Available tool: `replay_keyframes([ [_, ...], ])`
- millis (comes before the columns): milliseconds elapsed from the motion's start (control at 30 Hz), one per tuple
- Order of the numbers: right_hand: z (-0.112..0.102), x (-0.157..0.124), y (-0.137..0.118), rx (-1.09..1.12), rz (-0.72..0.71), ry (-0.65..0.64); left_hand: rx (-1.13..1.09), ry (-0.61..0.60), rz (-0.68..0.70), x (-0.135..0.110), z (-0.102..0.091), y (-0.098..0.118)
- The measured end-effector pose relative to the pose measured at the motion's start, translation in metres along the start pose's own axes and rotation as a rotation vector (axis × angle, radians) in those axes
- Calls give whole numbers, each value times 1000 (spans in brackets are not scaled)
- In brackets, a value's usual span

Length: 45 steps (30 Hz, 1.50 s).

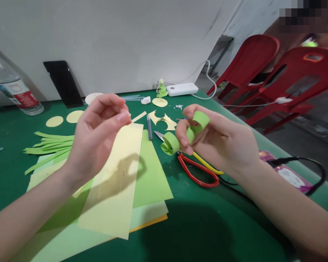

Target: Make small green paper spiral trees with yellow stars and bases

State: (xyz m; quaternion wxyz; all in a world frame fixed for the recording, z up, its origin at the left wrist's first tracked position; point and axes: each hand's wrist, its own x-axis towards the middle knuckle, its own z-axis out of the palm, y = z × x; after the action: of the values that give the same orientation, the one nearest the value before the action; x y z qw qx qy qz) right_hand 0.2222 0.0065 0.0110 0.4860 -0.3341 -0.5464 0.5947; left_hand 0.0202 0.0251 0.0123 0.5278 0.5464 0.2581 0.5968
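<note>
Curled green paper strip (pixel 190 134) pinched in right hand (pixel 224 142), above the table (pixel 196 233); left hand (pixel 95 136) well apart, to its left.
Strip's long axis slants, lower coil leftward, upper loop rightward. Left thumb drawn up to bent fingers; cannot tell whether anything is between them. Strip smooth, matte, springy-looking. Below: flat, stiff-looking yellow sheet (pixel 120 207), red-and-yellow-handled scissors (pixel 199 177).

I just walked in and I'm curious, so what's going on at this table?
Someone's right hand holds a curled green paper strip above the scissors. The left hand is raised over the paper sheets, fingers bent; whether it pinches anything is unclear. More green strips lie on the left, still uncurled.
</note>
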Motion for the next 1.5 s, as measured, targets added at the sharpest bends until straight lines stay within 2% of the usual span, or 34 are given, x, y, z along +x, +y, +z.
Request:
replay_keyframes([
  [200,4,-4,3,-106,-93,28,124,-164,-181,-9,4,-14],
  [267,4,-6,6,-256,-219,44,154,-233,-227,-12,4,-19],
  [367,5,-8,8,-609,-463,89,189,-344,-291,-16,5,-24],
  [433,6,-9,8,-799,-577,113,191,-404,-315,-18,5,-25],
  [533,7,-10,8,-932,-665,119,216,-463,-344,-21,7,-23],
  [667,10,-12,10,-999,-708,97,362,-521,-346,-23,11,-15],
  [800,14,-15,9,-986,-654,80,431,-528,-325,-23,12,-13],
  [933,14,-16,4,-821,-444,66,469,-536,-344,-22,11,-13],
  [1033,8,-13,2,-680,-281,154,505,-603,-348,-23,11,-13],
  [1267,-24,15,11,-362,-135,323,485,-782,-349,-25,11,-11],
  [1367,-39,27,16,-320,-116,405,421,-883,-330,-25,13,-8],
  [1500,-64,39,17,-306,-106,559,379,-1015,-236,-25,17,-3],
])
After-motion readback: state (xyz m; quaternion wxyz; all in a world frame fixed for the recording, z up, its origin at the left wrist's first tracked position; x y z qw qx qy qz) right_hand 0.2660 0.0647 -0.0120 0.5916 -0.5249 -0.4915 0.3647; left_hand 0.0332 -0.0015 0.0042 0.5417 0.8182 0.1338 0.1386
